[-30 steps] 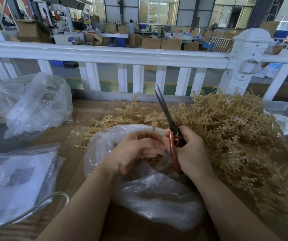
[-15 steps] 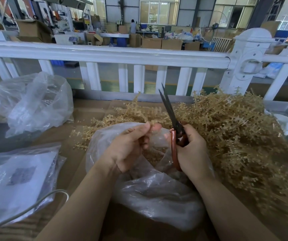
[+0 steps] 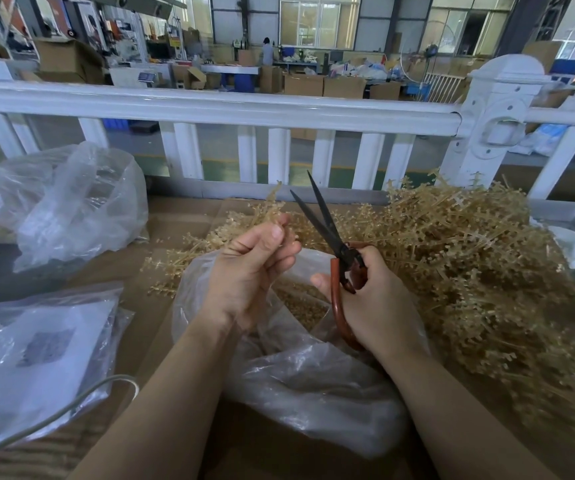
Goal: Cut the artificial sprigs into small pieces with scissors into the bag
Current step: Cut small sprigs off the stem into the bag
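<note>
The left hand [image 3: 249, 271] pinches a tan sprig [image 3: 272, 211] between thumb and fingers, and the fingers cover its stem, so its length cannot be told. The right hand [image 3: 374, 303] grips the red handles of the scissors [image 3: 327, 233], with the lower loop partly hidden behind the palm. The clear bag [image 3: 314, 386] lies on the tabletop [image 3: 182, 216] beneath both hands; its mouth is partly covered by the left wrist, and only a patch of cut pieces [image 3: 301, 304] shows through the opening. The big pile of sprigs [image 3: 480, 271] sits just right of the bag and runs out of view at the right edge, blurred toward the corner. Two other plastic bags at the left are cut off by the frame. Compared with half a second ago, the left hand has risen with the sprig, and the scissor blades, closed then, now stand apart just beside it.
</note>
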Motion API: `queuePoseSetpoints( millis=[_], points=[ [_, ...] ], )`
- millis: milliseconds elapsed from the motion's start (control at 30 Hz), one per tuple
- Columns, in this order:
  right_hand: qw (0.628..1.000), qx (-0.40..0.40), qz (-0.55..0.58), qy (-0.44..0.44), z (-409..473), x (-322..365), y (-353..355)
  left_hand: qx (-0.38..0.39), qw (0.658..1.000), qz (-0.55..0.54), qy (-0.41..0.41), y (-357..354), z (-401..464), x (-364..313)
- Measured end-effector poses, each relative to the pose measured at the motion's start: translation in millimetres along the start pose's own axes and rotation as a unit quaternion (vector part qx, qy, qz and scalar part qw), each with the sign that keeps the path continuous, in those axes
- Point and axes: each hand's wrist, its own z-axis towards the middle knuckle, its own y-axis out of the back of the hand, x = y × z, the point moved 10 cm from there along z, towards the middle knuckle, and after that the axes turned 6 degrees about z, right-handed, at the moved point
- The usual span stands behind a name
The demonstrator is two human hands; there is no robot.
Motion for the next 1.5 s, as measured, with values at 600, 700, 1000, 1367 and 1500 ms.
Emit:
queuePoseSetpoints(
  millis=[600, 700, 1000, 1367, 1500],
  points=[
    [0.992, 0.042, -0.111, 0.053, -0.9, 5.0, -10.1, -0.005, 1.0, 0.016, -0.016, 2.1, -2.1, -3.7],
    [0.991, 0.045, -0.111, 0.058, -1.1, 7.0, -10.6, 0.007, 1.0, 0.006, -0.014, -0.1, -1.5, -3.6],
    [0.992, 0.037, -0.107, 0.063, -2.3, 8.6, -9.4, 0.018, 1.0, 0.003, -0.01, -0.5, -1.4, -3.7],
    [0.991, 0.014, -0.108, 0.072, -3.7, 13.1, -3.6, 0.017, 1.0, 0.007, -0.018, 0.6, -1.0, -4.6],
    [0.99, 0.012, -0.114, 0.078, -5.4, 13.3, -2.6, 0.023, 0.999, 0.008, -0.025, -1.0, -1.3, -6.2]
  ],
)
